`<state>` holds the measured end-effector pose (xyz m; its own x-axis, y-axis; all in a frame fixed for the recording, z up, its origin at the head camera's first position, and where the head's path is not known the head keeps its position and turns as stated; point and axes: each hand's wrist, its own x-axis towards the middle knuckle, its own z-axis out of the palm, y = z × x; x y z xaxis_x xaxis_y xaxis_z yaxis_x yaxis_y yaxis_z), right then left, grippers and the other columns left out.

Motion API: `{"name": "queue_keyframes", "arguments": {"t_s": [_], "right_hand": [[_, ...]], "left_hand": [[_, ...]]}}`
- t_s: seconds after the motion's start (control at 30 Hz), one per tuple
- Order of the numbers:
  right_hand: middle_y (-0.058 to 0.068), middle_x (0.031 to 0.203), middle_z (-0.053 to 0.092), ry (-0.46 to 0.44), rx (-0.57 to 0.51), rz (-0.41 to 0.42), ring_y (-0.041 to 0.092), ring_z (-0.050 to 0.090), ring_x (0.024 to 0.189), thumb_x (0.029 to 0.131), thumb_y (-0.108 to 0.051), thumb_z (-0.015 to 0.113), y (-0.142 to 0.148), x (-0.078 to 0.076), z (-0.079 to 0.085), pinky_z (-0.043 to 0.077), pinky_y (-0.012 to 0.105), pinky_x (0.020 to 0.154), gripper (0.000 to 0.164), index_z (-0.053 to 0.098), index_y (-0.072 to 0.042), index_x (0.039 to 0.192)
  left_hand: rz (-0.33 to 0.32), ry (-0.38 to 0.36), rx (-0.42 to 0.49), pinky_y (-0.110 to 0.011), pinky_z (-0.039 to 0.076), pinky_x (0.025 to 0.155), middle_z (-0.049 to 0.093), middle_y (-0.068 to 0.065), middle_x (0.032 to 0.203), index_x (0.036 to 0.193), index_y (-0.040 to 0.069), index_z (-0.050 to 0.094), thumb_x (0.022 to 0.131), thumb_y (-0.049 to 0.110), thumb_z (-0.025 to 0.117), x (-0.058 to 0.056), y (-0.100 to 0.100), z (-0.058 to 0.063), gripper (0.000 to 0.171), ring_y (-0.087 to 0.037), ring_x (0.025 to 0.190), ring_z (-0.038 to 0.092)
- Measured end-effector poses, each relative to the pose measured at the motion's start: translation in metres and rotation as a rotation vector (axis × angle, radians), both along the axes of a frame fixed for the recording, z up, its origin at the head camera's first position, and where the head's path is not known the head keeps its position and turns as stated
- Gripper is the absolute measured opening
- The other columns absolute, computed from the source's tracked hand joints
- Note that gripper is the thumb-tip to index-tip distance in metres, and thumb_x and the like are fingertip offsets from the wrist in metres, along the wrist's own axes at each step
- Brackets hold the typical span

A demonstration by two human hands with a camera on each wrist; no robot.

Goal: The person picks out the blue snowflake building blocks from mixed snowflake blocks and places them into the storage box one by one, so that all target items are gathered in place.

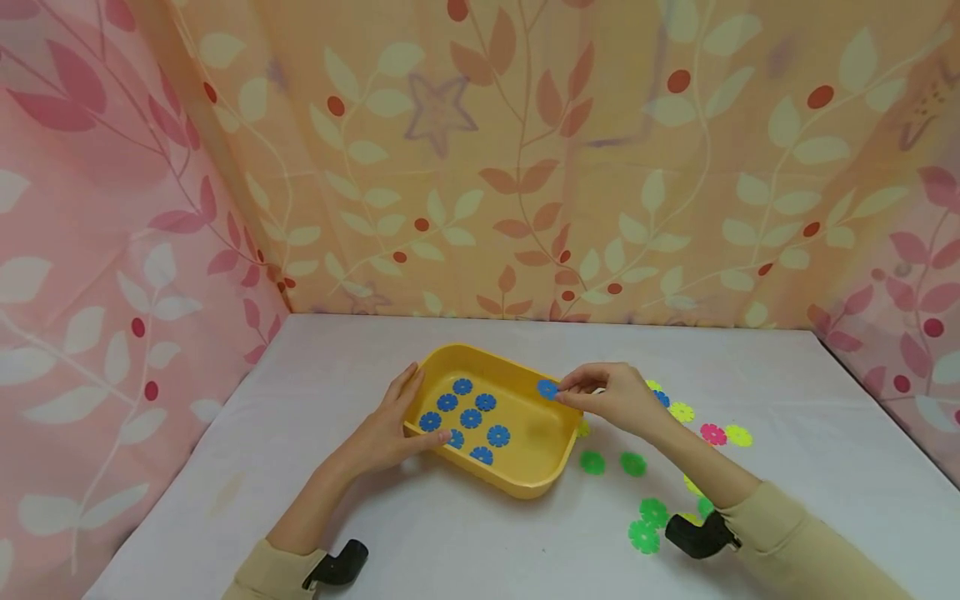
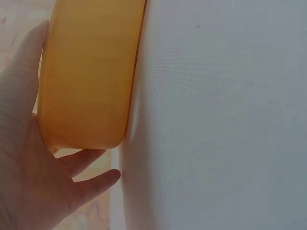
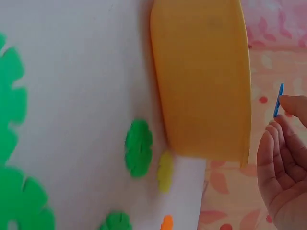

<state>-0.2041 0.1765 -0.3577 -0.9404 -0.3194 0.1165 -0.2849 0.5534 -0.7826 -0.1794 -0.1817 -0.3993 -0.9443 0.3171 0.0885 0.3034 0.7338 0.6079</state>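
A yellow plastic tray [image 1: 525,482] stands on the table with several blue notched snowflake discs [image 1: 498,436] inside. My left hand [image 1: 382,429] grips its left end, the thumb lying over the near rim and the fingers along the outer wall. In the left wrist view, the fingers [image 2: 98,187] reach around the corner of the tray [image 2: 91,76]. Above the tray's right end, my right hand [image 1: 618,400] pinches one blue snowflake disc [image 1: 547,389] between thumb and fingertips. That disc [image 3: 278,100] shows edge-on in the right wrist view, beyond the tray rim.
To the tray's right lie loose snowflake discs: green [image 1: 633,464], yellow [image 1: 738,436], pink [image 1: 713,434] and a blue one [image 1: 661,398] partly behind the right hand. An orange piece [image 3: 166,223] shows in the right wrist view. Patterned curtains [image 1: 480,167] surround the white table [image 1: 225,433].
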Motion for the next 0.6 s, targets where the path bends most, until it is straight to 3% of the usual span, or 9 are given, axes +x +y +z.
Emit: {"name": "queue_keyframes", "arguments": {"t_s": [0.3, 0.6], "right_hand": [[-0.009, 0.077, 0.068, 0.059, 0.136, 0.154, 0.011, 0.06, 0.072, 0.081, -0.026, 0.081, -0.05, -0.008, -0.009, 0.052, 0.024, 0.065, 0.014, 0.075, -0.014, 0.087], [-0.004, 0.07, 0.061, 0.038, 0.324, 0.102, 0.015, 0.053, 0.069, 0.08, -0.017, 0.082, -0.07, -0.019, -0.018, 0.05, 0.024, 0.063, 0.012, 0.072, -0.011, 0.077]], "left_hand": [[0.001, -0.006, 0.003, -0.061, 0.029, 0.107, 0.0, 0.002, 0.163, 0.158, 0.014, 0.012, 0.079, 0.067, 0.067, -0.001, 0.001, -0.001, 0.11, -0.038, 0.144, 0.022], [-0.002, -0.005, 0.007, -0.061, 0.029, 0.107, 0.001, -0.001, 0.163, 0.158, 0.014, 0.013, 0.079, 0.066, 0.067, 0.0, 0.0, 0.0, 0.109, -0.038, 0.144, 0.022]]}}
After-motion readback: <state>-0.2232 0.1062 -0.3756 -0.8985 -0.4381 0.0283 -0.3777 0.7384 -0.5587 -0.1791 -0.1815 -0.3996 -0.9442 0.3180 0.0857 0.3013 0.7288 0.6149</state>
